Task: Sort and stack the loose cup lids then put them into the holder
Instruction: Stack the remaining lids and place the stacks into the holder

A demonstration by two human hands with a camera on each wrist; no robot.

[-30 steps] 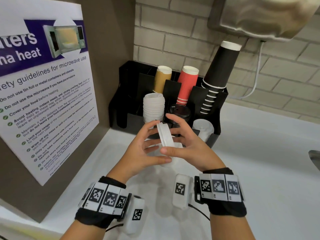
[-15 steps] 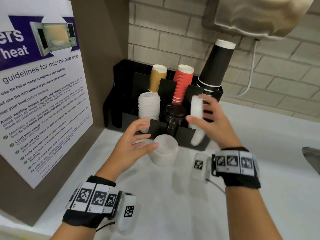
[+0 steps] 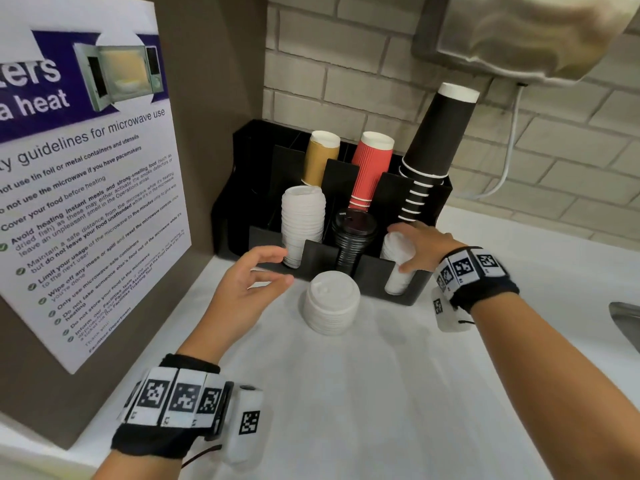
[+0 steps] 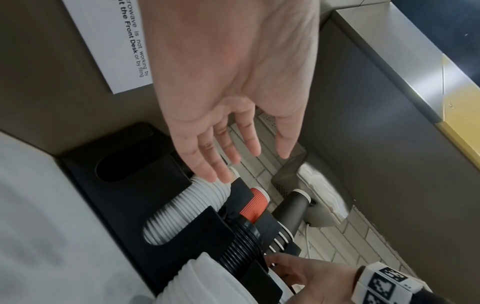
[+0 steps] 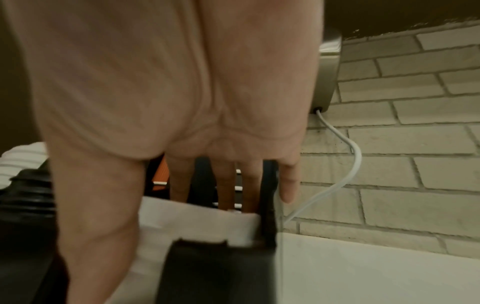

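A black holder (image 3: 242, 188) stands at the back of the white counter. Its front row has a tall white lid stack (image 3: 303, 223), a black lid stack (image 3: 353, 237) and a shorter white lid stack (image 3: 396, 282) in the right slot. My right hand (image 3: 398, 249) sits on top of that right stack, fingers (image 5: 226, 185) reaching down behind the top white lid (image 5: 197, 222) and thumb in front, gripping it. A loose stack of white lids (image 3: 330, 306) stands on the counter before the holder. Left of it my left hand (image 3: 285, 266) hovers open and holds nothing.
Tan cups (image 3: 320, 157), red cups (image 3: 372, 168) and black cups (image 3: 436, 143) stand in the holder's back row. A poster (image 3: 86, 188) covers the left wall. A steel dispenser (image 3: 526, 36) with a white cable hangs above right. A sink edge (image 3: 625, 320) shows at far right.
My right hand has brought its white lid down from in front of the black cups onto the right slot's stack. My left hand has drawn back a little from the loose stack.
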